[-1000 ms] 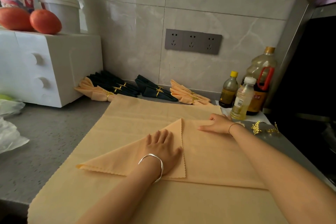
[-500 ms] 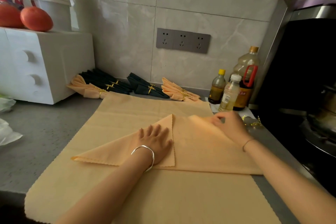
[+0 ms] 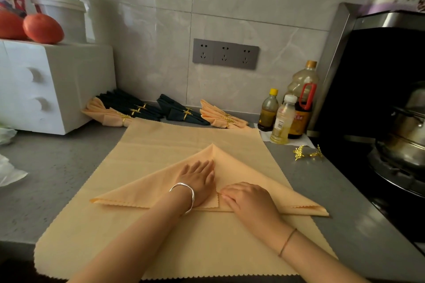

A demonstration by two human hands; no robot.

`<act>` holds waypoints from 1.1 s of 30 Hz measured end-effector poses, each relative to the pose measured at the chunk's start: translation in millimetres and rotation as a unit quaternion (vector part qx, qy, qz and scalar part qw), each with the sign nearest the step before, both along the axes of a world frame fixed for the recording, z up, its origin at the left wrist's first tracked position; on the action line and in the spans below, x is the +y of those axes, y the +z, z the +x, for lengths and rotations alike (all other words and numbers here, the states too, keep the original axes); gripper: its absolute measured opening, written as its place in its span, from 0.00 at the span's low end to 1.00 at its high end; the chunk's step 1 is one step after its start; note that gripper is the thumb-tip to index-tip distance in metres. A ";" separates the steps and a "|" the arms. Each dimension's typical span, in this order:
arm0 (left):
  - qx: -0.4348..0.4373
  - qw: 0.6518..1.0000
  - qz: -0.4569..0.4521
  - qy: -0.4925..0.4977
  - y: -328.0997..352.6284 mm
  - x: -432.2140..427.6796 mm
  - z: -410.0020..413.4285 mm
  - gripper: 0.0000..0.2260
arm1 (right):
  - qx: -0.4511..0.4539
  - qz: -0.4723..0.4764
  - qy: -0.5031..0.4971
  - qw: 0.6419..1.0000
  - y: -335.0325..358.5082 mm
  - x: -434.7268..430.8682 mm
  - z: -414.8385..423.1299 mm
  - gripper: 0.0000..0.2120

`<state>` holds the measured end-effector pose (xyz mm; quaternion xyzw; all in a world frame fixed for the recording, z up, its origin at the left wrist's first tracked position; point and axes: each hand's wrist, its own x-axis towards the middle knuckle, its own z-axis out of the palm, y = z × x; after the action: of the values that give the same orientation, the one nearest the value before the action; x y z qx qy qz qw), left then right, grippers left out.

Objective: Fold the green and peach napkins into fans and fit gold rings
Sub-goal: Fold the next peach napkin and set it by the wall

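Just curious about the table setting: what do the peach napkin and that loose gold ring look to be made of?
Peach napkin: woven cloth, matte, with creases and a zigzag-cut edge. Gold ring: probably metal, shiny, leaf-shaped; plated plastic is possible.

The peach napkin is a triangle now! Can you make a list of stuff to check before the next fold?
1. Both corners folded in to meet at the middle of the peach napkin: ok, the two flaps form a point at the top.
2. Left hand pressing the left flap flat: ok, palm down beside the centre seam.
3. Right hand on the right flap: ok, fingertips at the seam near the bottom edge.
4. Bottom edges of the flaps line up: cannot tell, the hands cover the middle.
5. Gold ring ready nearby: ok, lying on the counter to the right, by the bottles.
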<state>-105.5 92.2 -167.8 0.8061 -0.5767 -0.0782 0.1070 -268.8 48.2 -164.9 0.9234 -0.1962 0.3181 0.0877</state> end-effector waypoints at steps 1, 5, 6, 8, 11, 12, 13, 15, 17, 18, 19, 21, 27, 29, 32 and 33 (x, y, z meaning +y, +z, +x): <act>0.001 1.000 0.001 0.001 0.3 0.5 1.3 0.23 | 0.002 -0.005 0.001 1.000 -1.0 -0.4 0.0 0.16; -0.010 1.000 0.005 0.002 0.8 1.3 4.6 0.23 | 0.022 0.000 -0.009 1.000 -4.8 -2.0 -0.7 0.16; -0.013 1.000 0.005 0.001 1.0 1.1 4.9 0.23 | 0.028 0.003 -0.013 1.000 -5.9 -1.1 -0.2 0.16; -0.015 1.000 0.005 -0.002 1.6 0.2 5.2 0.23 | 0.037 -0.001 -0.021 0.999 -9.2 0.8 1.1 0.16; -0.011 1.000 0.007 -0.010 1.8 -0.4 6.1 0.22 | 0.050 0.001 -0.026 0.998 -10.1 6.0 3.9 0.17; -0.011 1.000 0.008 -0.013 1.7 0.0 5.9 0.22 | 0.055 0.000 -0.028 0.998 -10.4 7.3 4.7 0.17; -0.013 1.000 0.010 -0.016 1.5 0.3 5.5 0.22 | 0.062 0.002 -0.032 0.998 -9.0 10.1 4.4 0.17; -0.022 0.999 0.015 -0.018 1.8 -0.2 5.2 0.22 | 0.070 0.027 -0.035 0.997 0.0 17.3 2.3 0.18; -0.033 0.999 0.020 -0.020 1.4 -1.2 5.6 0.23 | 0.080 0.099 -0.038 0.991 18.7 16.8 2.5 0.21; -0.038 0.999 0.024 -0.020 1.0 -1.3 5.7 0.23 | 0.074 0.134 -0.050 0.987 27.1 10.9 4.2 0.22; -0.040 0.999 0.028 -0.021 0.8 -1.2 5.7 0.24 | 0.056 0.154 -0.065 0.984 33.1 1.7 8.2 0.21; -0.044 0.998 0.034 -0.021 0.1 -1.2 5.6 0.24 | 0.037 0.179 -0.098 0.978 42.0 -20.2 23.0 0.20; -0.056 0.998 0.037 -0.021 0.1 -2.5 5.8 0.26 | 0.154 0.251 -0.094 0.951 18.3 -72.6 73.6 0.22; -0.061 0.997 0.040 -0.022 0.4 -3.0 5.8 0.26 | 0.173 0.266 -0.096 0.943 10.0 -76.5 74.7 0.23; -0.061 0.997 0.045 -0.020 1.2 -2.9 5.7 0.26 | 0.191 0.269 -0.110 0.938 5.0 -78.2 59.3 0.24; -0.059 0.997 0.046 -0.020 1.9 -2.6 6.1 0.26 | 0.199 0.266 -0.114 0.936 4.3 -78.3 51.1 0.24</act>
<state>-99.4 89.7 -166.0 0.8017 -0.5938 -0.0592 0.0336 -217.7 -30.0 -160.5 0.9288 -0.3563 0.0515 -0.0881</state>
